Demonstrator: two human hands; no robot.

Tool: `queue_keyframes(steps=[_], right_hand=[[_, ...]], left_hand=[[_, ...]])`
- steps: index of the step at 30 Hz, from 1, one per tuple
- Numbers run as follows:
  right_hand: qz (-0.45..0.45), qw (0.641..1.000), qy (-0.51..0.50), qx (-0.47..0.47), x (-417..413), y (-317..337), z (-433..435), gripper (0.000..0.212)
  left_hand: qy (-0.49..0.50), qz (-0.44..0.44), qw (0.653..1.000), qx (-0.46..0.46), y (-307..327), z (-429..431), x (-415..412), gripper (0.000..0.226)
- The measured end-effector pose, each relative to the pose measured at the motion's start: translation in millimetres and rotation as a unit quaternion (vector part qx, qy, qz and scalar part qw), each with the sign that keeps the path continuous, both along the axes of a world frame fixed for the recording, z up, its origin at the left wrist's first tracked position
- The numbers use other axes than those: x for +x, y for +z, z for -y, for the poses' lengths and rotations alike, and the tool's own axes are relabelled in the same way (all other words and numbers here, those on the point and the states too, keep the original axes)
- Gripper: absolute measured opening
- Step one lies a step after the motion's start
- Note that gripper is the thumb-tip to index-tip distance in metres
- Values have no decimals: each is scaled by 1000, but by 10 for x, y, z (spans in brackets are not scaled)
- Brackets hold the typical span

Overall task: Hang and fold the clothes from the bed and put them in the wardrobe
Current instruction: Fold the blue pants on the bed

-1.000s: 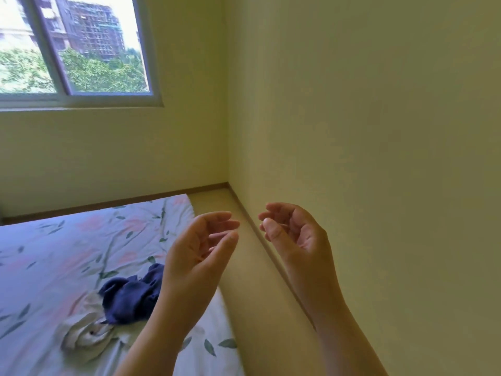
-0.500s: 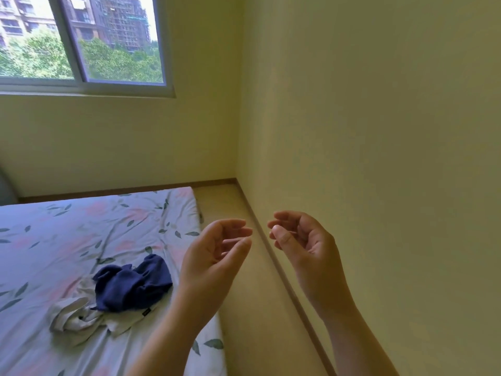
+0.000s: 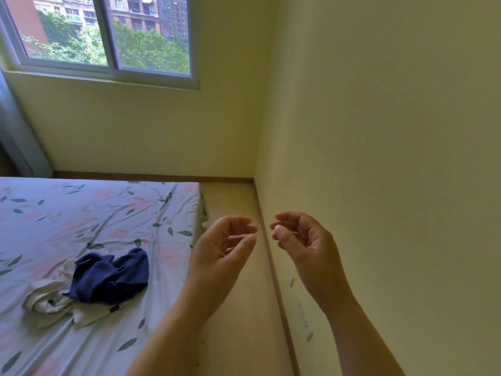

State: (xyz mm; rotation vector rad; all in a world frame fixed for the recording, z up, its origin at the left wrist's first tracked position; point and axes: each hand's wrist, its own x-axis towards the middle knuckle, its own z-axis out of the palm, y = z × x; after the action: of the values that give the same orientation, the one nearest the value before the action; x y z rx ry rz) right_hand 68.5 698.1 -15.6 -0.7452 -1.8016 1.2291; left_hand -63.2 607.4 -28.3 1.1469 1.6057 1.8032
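Note:
A crumpled dark blue garment [image 3: 111,276] lies on the bed [image 3: 81,218], partly on top of a bunched white garment [image 3: 51,299]. Both are left of my hands. My left hand [image 3: 222,248] is raised over the strip of floor beside the bed, its fingers loosely curled and holding nothing. My right hand [image 3: 301,237] hangs a little to the right of it, near the wall, also loosely curled and empty. The two hands face each other, a small gap apart. No wardrobe is in view.
The bed has a floral sheet and fills the lower left. A narrow strip of pale floor [image 3: 233,308] runs between the bed and the yellow wall [image 3: 379,185] on the right. A window [image 3: 103,36] sits high on the far wall.
The view has swung left, so more of the bed and window shows and the clothes sit further into the frame. Both hands keep the same raised, loosely curled pose.

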Motion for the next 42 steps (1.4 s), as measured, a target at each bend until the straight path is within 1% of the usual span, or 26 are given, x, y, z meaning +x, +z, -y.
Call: queue_keyframes(steps=[4,8,11,18,23,26,29,33,38,42], right_hand=[[-1,999,31,-13,-73,-110,-357,15],[-6,996,86,-20,-443,-224,-579,15],[1,990,137,-29,-848,-277,-746,16],[13,978,207,-25,-1922,-382,-1198,16],[38,965,257,-27,-2806,-365,-1407,16],[64,955,288,-28,-3261,-462,-1449,18],[70,944,321,-41,-3694,-561,-1512,16],[80,925,367,-54,-4286,-694,-1653,16],[109,888,443,-54,-5101,-932,-1940,15],[147,850,503,-50,-5759,-1012,-2265,15]], left_hand=[[40,-7,999,-15,-31,-245,-9,22],[104,0,994,-37,-112,-377,-285,21],[140,18,989,-38,-200,-478,-598,21],[197,58,979,-9,-375,-737,-1555,21],[257,65,964,-13,-400,-805,-2287,21],[289,78,954,-29,-488,-777,-2618,20],[321,85,942,-40,-574,-761,-2955,19],[377,92,920,-57,-705,-802,-3364,18],[467,107,874,-83,-946,-968,-3828,17],[526,139,834,-90,-1020,-1265,-4140,16]])
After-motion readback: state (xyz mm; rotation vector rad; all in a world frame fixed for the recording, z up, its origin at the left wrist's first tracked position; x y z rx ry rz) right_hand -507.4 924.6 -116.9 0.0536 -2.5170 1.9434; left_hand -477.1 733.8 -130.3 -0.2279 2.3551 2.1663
